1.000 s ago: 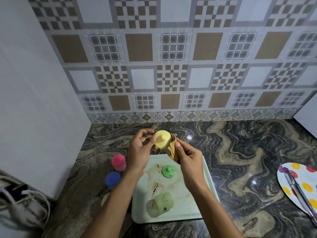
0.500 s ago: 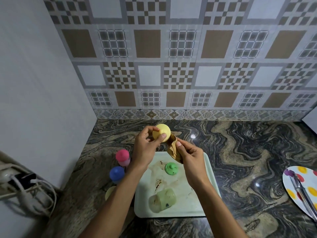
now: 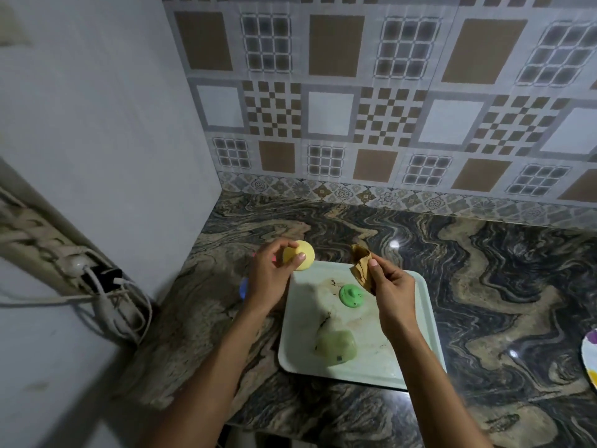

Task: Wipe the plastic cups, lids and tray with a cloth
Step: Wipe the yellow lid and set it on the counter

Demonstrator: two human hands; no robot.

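— Yellow lid point(image 3: 299, 259) on my far side, pinched in my left hand point(image 3: 270, 279) above the tray's back-left corner. Blue piece point(image 3: 243, 288) peeks out behind that wrist.

— And the tray?

— Pale tray point(image 3: 416, 321) on the marbled counter point(image 3: 504, 286), stained; green lid point(image 3: 351, 295) lies on it, translucent green cup point(image 3: 336, 345) on its side nearer me. My right hand point(image 3: 392, 294) is clamped round the brown cloth point(image 3: 361, 266).

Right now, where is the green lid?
In the head view, the green lid lies on the tray, just left of the right hand holding the cloth.
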